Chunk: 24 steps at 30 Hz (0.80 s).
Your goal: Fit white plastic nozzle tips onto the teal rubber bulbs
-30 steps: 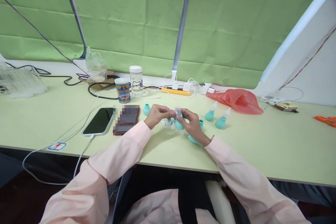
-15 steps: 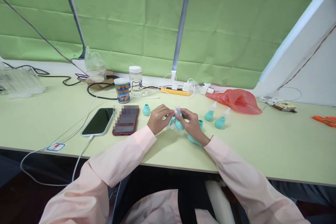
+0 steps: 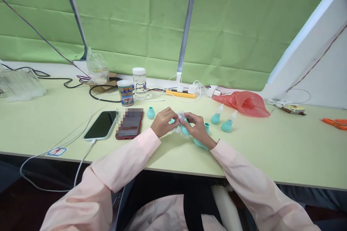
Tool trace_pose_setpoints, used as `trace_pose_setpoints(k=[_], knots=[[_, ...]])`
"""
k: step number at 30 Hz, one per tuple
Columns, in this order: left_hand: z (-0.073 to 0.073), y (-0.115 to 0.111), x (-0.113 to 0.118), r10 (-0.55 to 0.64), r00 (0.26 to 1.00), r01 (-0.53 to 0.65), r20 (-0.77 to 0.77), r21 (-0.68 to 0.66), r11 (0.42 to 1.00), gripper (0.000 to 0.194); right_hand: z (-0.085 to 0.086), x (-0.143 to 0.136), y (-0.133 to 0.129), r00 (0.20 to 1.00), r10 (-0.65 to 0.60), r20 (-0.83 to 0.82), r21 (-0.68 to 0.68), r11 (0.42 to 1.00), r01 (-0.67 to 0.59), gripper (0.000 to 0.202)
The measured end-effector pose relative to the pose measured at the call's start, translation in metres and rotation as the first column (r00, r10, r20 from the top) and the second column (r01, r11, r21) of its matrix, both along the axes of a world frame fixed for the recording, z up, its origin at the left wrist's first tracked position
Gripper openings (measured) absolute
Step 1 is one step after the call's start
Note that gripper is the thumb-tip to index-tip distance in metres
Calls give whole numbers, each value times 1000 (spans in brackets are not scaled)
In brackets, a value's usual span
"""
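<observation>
My right hand (image 3: pixel 199 127) has its fingers wrapped round a teal nasal aspirator (image 3: pixel 185 129), its bulb low and its clear tip up, slightly tilted to the left. The fingers of my left hand (image 3: pixel 165 121) are pinched together at the aspirator's clear upper part; the exact piece between them is too small to make out. Below and between the hands lie small clear pieces (image 3: pixel 177 130), partly hidden. More teal bulbs lie under and beside my right wrist, one standing (image 3: pixel 207 127) and one on its side (image 3: pixel 200 143).
A bare teal bulb (image 3: pixel 151 113) stands left of my hands. Two aspirators with clear tips (image 3: pixel 215 118) (image 3: pixel 227 125) stand to the right. Two phones (image 3: pixel 100 125) (image 3: pixel 130 124), a can (image 3: pixel 126 94), a jar (image 3: pixel 139 83), a power strip (image 3: pixel 180 94), a red bag (image 3: pixel 244 103) and orange scissors (image 3: pixel 334 123) lie around.
The aspirator in my right hand has tilted to the left, its clear tip closer to my left fingers. My left fingers have curled in a little more; the grip stays.
</observation>
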<state>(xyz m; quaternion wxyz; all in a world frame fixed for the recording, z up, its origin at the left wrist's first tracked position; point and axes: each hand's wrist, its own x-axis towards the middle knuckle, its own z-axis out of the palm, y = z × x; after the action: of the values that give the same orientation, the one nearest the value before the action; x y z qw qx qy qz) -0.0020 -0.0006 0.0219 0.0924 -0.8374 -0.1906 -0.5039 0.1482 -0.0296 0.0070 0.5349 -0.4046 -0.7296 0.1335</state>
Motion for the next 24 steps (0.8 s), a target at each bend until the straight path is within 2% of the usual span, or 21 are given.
trace_pose_setpoints(k=[8,12,15,18,21,24], knots=[[-3,-1,4,59,995,-59,79,-3,998,16,2,-4,-2,996,22,-86,-64,998,-28,28],[-3,-3,3,55,993,-56,104,7,998,15,3,-2,0,980,29,-198,-109,993,-51,28],[-1,-5,3,30,991,-28,129,-17,999,13,4,1,1,974,32,-226,-124,990,-61,28],[0,-7,3,2,982,21,186,-123,992,7,6,1,0,982,43,-182,-111,992,-64,28],[0,-7,3,-28,976,75,217,-211,975,14,7,0,-1,984,70,-164,-103,991,-87,27],[-2,-3,3,-63,977,107,206,-212,971,12,6,1,0,985,67,-159,-116,989,-86,28]])
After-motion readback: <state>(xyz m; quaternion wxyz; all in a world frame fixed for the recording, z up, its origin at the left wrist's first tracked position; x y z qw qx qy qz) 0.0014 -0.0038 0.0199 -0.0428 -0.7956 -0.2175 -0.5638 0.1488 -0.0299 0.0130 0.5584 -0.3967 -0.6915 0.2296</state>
